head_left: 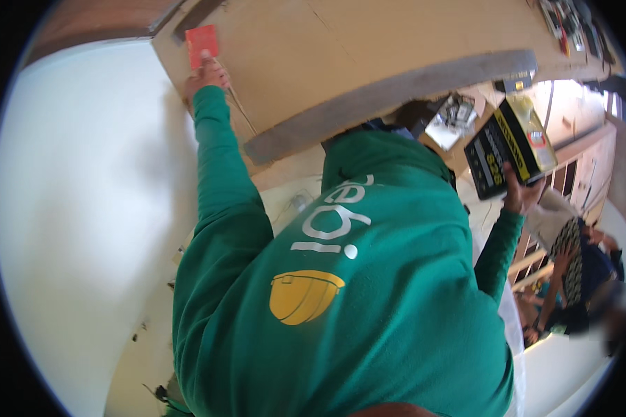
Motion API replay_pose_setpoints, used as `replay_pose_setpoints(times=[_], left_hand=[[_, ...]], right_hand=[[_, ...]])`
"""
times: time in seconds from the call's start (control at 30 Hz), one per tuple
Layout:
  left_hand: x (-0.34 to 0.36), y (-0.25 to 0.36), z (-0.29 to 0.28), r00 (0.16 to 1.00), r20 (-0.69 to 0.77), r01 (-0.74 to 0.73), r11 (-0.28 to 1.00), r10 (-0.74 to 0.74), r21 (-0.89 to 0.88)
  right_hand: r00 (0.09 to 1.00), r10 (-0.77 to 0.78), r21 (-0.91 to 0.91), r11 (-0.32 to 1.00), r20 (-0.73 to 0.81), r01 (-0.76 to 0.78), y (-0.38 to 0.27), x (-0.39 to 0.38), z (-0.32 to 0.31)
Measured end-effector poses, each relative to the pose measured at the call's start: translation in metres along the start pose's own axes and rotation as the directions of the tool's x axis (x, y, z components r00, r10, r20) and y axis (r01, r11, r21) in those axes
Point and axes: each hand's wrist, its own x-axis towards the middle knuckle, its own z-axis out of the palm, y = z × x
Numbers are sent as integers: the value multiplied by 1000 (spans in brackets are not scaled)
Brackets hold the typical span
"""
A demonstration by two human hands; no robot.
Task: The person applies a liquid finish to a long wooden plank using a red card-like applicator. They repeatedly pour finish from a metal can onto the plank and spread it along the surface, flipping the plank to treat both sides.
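At the far left of the tabletop (368, 55), we held a flat red square (200, 36) in our left hand (210, 71), the fingers closed over its near edge; we could not tell whether it was pressed to the wood. On the right, just off the tabletop's near edge, we gripped a black and yellow box (495, 154) from beneath in our right hand (522, 191). By our judgement, picking up was done for both; setting down the box and letting go of the square were left.
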Motion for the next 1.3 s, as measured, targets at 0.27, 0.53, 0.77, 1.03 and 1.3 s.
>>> replay_pose_setpoints(times=[0.27,0.53,0.77,1.03,1.3], left_hand=[[-170,11,14,587,692,-809,268,420,524],[-197,20,48,657,723,-753,178,214,633],[-179,50,88,630,770,-754,318,99,575],[-177,79,103,641,756,-550,607,-133,573],[-180,65,105,553,833,-648,623,-9,438]], right_hand=[[987,147,-72,986,-65,-152,-35,-15,4],[959,268,-94,957,-88,-276,-19,-20,-6],[911,393,-93,910,-122,-405,-23,-25,-4],[891,432,-57,895,-140,-443,-29,-25,-6],[892,427,-55,897,-148,-438,-29,-24,-9]])
